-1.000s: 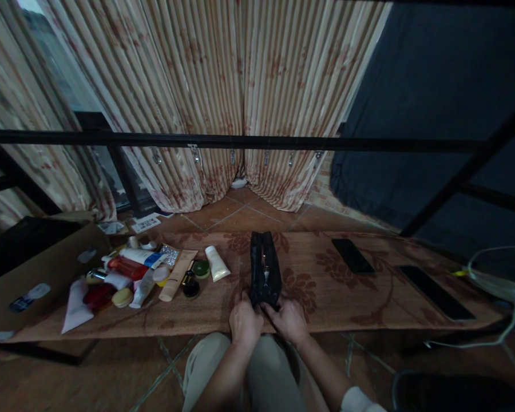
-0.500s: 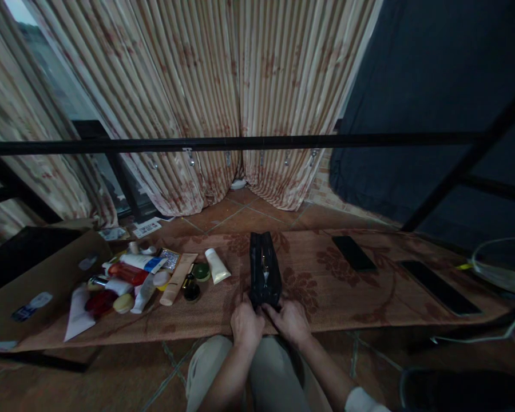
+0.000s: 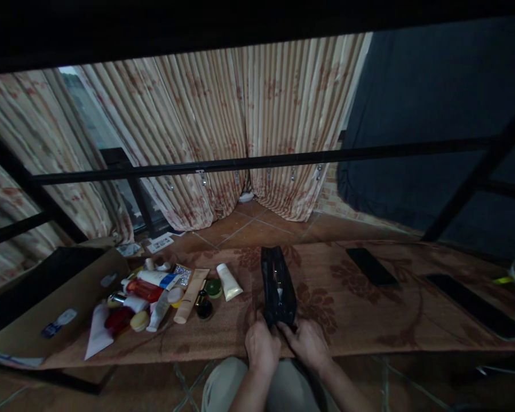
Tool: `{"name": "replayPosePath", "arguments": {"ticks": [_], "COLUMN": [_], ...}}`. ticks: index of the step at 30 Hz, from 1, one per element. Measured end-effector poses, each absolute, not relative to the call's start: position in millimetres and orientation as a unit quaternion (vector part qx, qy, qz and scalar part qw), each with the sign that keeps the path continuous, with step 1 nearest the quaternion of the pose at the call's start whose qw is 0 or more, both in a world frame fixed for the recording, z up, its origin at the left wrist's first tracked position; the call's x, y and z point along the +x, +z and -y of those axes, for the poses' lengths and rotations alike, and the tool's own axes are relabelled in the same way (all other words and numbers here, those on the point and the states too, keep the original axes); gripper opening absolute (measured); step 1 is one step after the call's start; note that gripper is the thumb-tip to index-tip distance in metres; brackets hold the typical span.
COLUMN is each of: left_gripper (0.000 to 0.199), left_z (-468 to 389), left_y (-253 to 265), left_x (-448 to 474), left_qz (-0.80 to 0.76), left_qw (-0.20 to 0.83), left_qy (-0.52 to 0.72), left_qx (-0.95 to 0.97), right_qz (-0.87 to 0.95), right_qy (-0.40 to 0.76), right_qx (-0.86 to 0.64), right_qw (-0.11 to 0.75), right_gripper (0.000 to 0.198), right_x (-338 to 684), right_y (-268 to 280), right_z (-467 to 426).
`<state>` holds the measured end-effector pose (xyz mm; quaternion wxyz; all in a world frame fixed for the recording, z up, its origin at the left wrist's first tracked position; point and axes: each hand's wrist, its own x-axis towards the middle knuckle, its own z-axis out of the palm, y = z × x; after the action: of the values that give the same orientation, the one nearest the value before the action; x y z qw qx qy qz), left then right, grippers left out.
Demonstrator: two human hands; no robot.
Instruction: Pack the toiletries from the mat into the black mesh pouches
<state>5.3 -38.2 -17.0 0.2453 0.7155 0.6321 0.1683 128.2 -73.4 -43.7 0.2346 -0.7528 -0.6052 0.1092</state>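
Observation:
A black pouch (image 3: 278, 286) lies lengthwise in front of me on the patterned cloth (image 3: 321, 337), its top open along a slit. Small pale and shiny items show inside the slit, too dark to name. My left hand (image 3: 262, 342) grips the pouch's near left corner with fingers curled. At the near right corner, my right hand (image 3: 309, 342) holds the same pouch, thumb toward the middle. Left of the pouch lies a white tube with a gold end (image 3: 229, 282). Beside it are a green jar (image 3: 213, 288) and a dark round bottle (image 3: 203, 309).
A pile of cosmetics, with a beige tube (image 3: 191, 296) and a red bottle (image 3: 143, 290), spreads left beside a cardboard box (image 3: 81, 297). Two dark phone-like slabs, a nearer one (image 3: 476, 306) and a farther one (image 3: 371, 266), lie right. A black metal bar (image 3: 257, 163) crosses beyond the table.
The camera view has tilted and shifted, so the table appears lower and farther right, and a dark beam enters at the top. Both hands keep hold of the pouch's near end.

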Motion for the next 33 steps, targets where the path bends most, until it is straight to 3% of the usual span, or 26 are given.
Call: {"name": "replayPosePath", "arguments": {"ticks": [8, 33], "left_gripper": [0.035, 0.035], "left_z": [36.3, 35.8], "left_y": [-23.9, -21.7], "left_x": [3.4, 2.3], "left_qz": [-0.627, -0.625], "left_qw": [0.255, 0.276], "left_qy": [0.171, 0.173], "left_qx": [0.716, 0.71], "right_qz": [0.601, 0.617], "right_qy": [0.137, 0.157], "right_qx": [-0.735, -0.706], "right_qw": [0.283, 0.311], "right_gripper": [0.029, 0.032], "right_x": [127.3, 127.9], "right_y": [-40.5, -33.0], "right_z": [73.9, 77.3]}}
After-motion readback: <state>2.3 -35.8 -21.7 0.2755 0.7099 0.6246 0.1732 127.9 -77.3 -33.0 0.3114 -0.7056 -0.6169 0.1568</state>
